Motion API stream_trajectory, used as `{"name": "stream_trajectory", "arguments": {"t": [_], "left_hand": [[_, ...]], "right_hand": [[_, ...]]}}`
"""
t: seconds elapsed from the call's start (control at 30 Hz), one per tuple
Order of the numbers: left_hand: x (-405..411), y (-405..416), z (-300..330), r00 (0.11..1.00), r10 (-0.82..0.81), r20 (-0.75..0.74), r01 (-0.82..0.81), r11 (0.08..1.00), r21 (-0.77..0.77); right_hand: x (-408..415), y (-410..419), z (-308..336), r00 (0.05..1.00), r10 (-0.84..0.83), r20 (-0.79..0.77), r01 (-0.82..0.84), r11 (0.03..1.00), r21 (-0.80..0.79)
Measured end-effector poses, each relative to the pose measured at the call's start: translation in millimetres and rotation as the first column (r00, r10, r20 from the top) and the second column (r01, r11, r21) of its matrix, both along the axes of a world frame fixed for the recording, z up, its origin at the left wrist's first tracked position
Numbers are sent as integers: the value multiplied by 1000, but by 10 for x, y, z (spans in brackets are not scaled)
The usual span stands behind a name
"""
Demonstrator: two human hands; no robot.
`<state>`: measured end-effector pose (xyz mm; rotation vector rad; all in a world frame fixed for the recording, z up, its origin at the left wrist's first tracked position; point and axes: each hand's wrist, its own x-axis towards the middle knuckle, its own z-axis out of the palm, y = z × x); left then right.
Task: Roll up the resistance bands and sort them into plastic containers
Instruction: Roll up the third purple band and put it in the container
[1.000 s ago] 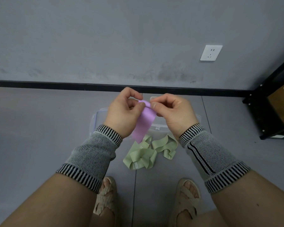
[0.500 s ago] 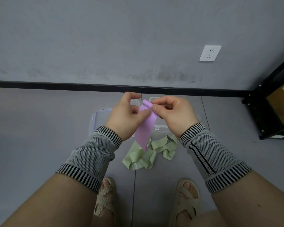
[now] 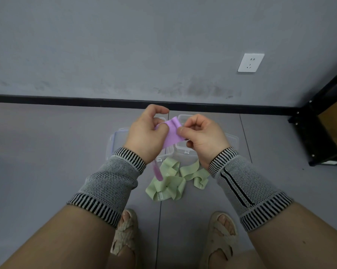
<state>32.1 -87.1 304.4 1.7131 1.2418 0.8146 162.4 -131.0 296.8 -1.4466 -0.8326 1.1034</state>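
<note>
The purple resistance band (image 3: 172, 133) is held up in the air between both hands, directly above the clear plastic containers (image 3: 183, 150) on the floor. Its top edge is pinched: the left hand (image 3: 146, 134) grips the left part with curled fingers and thumb, and the right hand (image 3: 204, 136) nips the right part between thumb and forefinger. The two hands are close together, with the band's width spanning the gap between them. From that edge the band runs down and toward the person, its long axis slanting lower-left; it passes behind the left wrist, and its free tail shows again below the wrist, hanging just above the green bands.

The containers sit under the hands and are largely hidden by them; only rims and corners show to either side and between the wrists. How many there are, and what lies in them, cannot be told.

On the near side of the containers, a loose heap of pale green bands (image 3: 171, 183) lies on the grey floor (image 3: 47, 152), twisted and looped, one piece just right of the rest. Nearer still are the person's feet in woven sandals (image 3: 220, 235).

Beyond the containers a black skirting strip (image 3: 66, 99) runs along a grey wall (image 3: 125, 45) bearing a white socket (image 3: 250, 62). To the containers' right stands a black metal shelf (image 3: 319, 133) with a cardboard box (image 3: 336, 123) on it.

Both forearms wear knitted grey sleeves (image 3: 109, 183) with striped cuffs.
</note>
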Motion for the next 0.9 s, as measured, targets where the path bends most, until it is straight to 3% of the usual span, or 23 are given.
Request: {"name": "stream_trajectory", "arguments": {"t": [0.27, 0.6, 0.67, 0.77, 0.9], "left_hand": [[-29, -20, 59, 999, 42, 24, -42, 999, -15], [-159, 14, 56, 996, -85, 19, 85, 996, 9], [-189, 18, 66, 992, -122, 27, 122, 993, 1], [-242, 13, 77, 983, -183, 34, 184, 983, -18], [-303, 17, 56, 971, -234, 57, 238, 969, -69]], "right_hand": [[-84, -31, 6, 994, 45, 97, -56, 992, 109], [9, -123, 64, 959, 150, 239, -180, 977, 112], [37, -170, 53, 908, 154, 390, -221, 966, 132], [83, -245, 54, 751, 213, 625, -365, 923, 124], [71, -264, 19, 648, 242, 722, -451, 886, 107]]}}
